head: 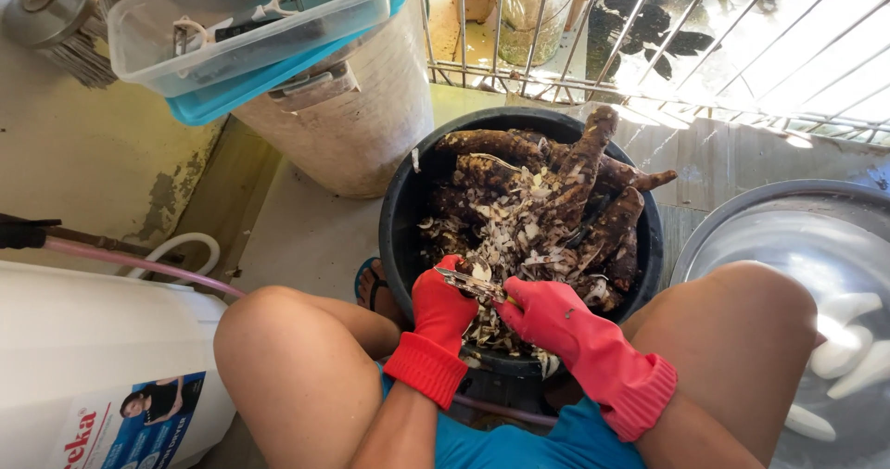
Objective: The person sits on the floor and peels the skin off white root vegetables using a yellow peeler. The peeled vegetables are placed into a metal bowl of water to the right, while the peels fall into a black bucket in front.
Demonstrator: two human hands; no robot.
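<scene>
Around the black tub, largest to smallest:
Black tub [400,211]: between the knees, heaped with brown cassava roots [593,168] and pale peelings [519,223].
Metal basin [742,211]: right of the tub, holding white peeled roots [848,339] in water.
Progress: by the look of it, a few roots peeled, most unpeeled in the tub.
Left hand [443,304]: red glove, fingers curled around a knife [471,285] at the tub's near rim.
Right hand [547,313]: red glove, fingers closed at the knife's other end; exact hold unclear.

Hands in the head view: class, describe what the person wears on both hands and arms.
Both the left hand and the right hand wear bright red rubber gloves with ribbed, gathered cuffs ending just past the wrists. Above the cuffs the forearms are bare, with no sleeves visible.
</scene>
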